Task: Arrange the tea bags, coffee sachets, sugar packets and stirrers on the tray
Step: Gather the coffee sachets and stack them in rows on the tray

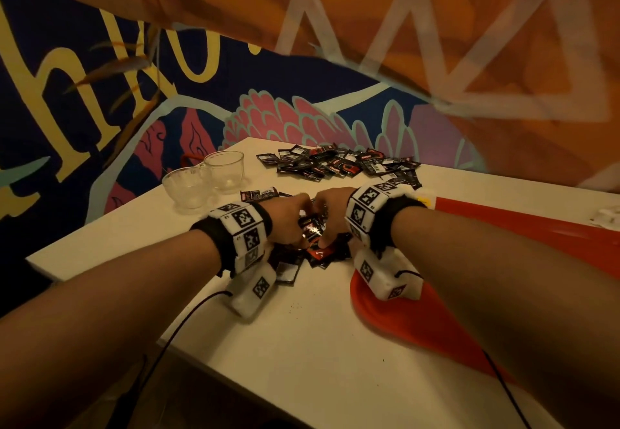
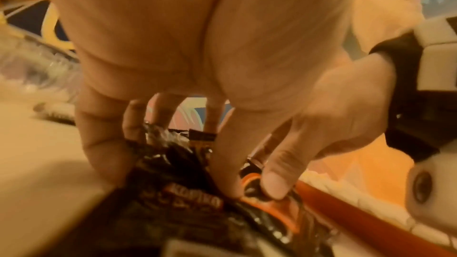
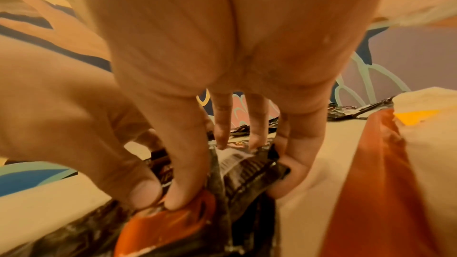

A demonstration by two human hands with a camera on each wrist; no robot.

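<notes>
Both hands meet over a small heap of black coffee sachets (image 1: 313, 227) on the white tabletop (image 1: 302, 344), just left of the red tray (image 1: 419, 324). The left hand (image 1: 285, 220) curls its fingers round the left side of the heap, and in the left wrist view its thumb (image 2: 279, 175) and forefinger pinch a black and orange sachet (image 2: 269, 204) printed with the word Kopiko. The right hand (image 1: 332, 217) closes on the same heap from the right; in the right wrist view its thumb (image 3: 141, 187) and forefinger nip the orange part of a sachet (image 3: 173, 228), while its other fingers (image 3: 291, 165) wrap a barcode-printed sachet (image 3: 245, 171). The heap lies on the tabletop, touching or nearly touching the tray's near-left edge; which one I cannot tell.

A larger spread of coffee sachets (image 1: 339, 162) lies at the far side of the tabletop, well apart from the hands. Two clear glass cups (image 1: 208, 177) stand together at the far left, near the edge. A painted mural wall (image 1: 167, 100) rises behind the tabletop.
</notes>
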